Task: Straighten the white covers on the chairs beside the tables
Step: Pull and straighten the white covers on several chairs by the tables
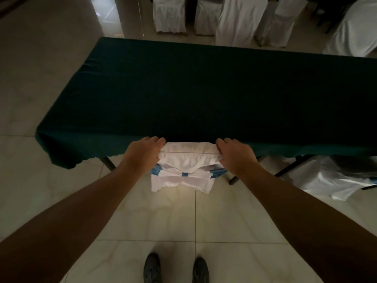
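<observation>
A chair in a white cover (188, 160) with a blue sash (157, 171) stands pushed in against the near edge of the dark green table (204, 88). My left hand (142, 154) grips the top left corner of the chair back. My right hand (235, 155) grips the top right corner. Both hands pinch the bunched white fabric along the top edge. The cover's lower hem hangs uneven above the floor.
Another white-covered chair (330, 178) sits under the table at the right. Several covered chairs (169, 15) line the far side beyond the table. Folding table legs (108, 163) show beside the chair. Pale tiled floor (61, 190) spreads around my shoes (152, 270).
</observation>
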A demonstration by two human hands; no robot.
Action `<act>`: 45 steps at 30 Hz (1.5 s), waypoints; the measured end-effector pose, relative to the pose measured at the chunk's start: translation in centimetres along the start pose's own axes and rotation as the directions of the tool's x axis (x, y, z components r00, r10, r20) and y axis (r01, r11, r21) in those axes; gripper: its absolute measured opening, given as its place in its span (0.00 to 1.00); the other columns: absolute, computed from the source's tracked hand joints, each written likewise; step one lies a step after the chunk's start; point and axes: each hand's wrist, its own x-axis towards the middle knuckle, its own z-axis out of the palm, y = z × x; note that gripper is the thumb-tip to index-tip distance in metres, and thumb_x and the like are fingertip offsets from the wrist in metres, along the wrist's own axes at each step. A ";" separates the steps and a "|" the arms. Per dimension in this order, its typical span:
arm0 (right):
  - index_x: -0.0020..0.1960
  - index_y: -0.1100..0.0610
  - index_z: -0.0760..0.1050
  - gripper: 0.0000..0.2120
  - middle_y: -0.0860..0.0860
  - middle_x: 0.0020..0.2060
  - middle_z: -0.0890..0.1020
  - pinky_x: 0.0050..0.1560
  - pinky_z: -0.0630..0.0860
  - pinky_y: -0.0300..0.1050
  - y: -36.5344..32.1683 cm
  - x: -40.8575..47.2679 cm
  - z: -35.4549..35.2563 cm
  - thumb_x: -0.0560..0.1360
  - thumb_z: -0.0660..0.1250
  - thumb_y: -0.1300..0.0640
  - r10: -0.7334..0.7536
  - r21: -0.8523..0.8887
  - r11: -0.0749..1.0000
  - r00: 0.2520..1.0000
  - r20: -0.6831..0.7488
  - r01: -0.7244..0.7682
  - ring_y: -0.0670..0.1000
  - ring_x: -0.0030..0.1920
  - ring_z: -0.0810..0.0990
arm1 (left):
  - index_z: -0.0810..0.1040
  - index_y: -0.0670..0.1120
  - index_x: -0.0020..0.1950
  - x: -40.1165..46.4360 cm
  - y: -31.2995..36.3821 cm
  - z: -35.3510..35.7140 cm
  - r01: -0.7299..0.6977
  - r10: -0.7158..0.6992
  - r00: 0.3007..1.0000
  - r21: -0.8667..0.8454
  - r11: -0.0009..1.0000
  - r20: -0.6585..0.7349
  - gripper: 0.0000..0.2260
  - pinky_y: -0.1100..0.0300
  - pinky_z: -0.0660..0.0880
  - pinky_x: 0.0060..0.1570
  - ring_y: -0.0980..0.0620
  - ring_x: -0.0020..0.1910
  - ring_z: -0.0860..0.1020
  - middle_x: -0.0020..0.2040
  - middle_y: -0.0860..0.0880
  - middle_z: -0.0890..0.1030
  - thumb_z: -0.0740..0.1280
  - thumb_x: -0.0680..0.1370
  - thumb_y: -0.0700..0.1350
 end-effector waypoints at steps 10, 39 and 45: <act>0.71 0.47 0.62 0.37 0.51 0.63 0.74 0.55 0.76 0.51 -3.2 -0.1 -3.8 0.69 0.68 0.32 -0.065 0.131 0.989 0.994 -0.085 0.076 0.52 0.61 0.72 | 0.68 0.54 0.69 -3.5 -0.3 -2.5 0.196 -0.206 0.975 -0.117 0.974 -0.080 0.34 0.51 0.75 0.52 0.47 0.61 0.75 0.63 0.50 0.77 0.70 0.68 0.67; 0.73 0.41 0.56 0.42 0.44 0.69 0.66 0.56 0.66 0.43 -53.9 18.1 -22.0 0.66 0.65 0.25 -0.494 0.309 0.704 0.754 -0.432 0.639 0.47 0.67 0.65 | 0.55 0.63 0.73 -32.4 -44.1 -17.5 0.617 -0.707 0.657 -0.354 0.703 -0.260 0.44 0.50 0.68 0.62 0.49 0.69 0.67 0.72 0.53 0.67 0.62 0.62 0.78; 0.74 0.43 0.56 0.43 0.46 0.68 0.67 0.53 0.71 0.45 -65.8 26.3 -22.9 0.66 0.64 0.26 -0.508 0.327 0.699 0.763 -0.400 0.636 0.49 0.65 0.67 | 0.56 0.62 0.73 -32.3 -57.6 -16.5 0.645 -0.719 0.659 -0.325 0.692 -0.221 0.44 0.48 0.68 0.63 0.49 0.69 0.67 0.72 0.52 0.67 0.63 0.63 0.77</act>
